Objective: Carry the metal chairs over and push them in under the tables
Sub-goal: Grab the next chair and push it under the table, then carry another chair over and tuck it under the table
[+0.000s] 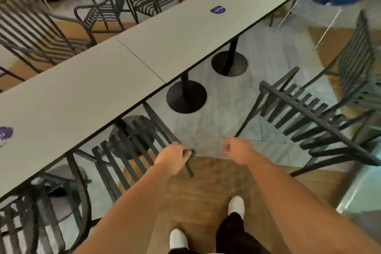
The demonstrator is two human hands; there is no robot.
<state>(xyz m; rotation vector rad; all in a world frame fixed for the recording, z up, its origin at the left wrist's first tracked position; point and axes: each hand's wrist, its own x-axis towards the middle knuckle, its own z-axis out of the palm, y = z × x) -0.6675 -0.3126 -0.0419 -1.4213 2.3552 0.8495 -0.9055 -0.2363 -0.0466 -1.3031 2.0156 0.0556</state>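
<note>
While the left hand [173, 153] grips the tucked chair [132, 150] under the counter [82, 88], the right hand [233, 148] hangs clenched, holding nothing. Another chair [321, 109] stands right of the counter.

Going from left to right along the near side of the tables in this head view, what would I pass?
Chair under the table → left hand gripping its back corner → right hand, curled and holding nothing → tilted metal chair standing clear of the table.

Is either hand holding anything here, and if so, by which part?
The left hand grips the metal chair by its backrest's top corner. The right hand is curled, holding nothing.
</note>
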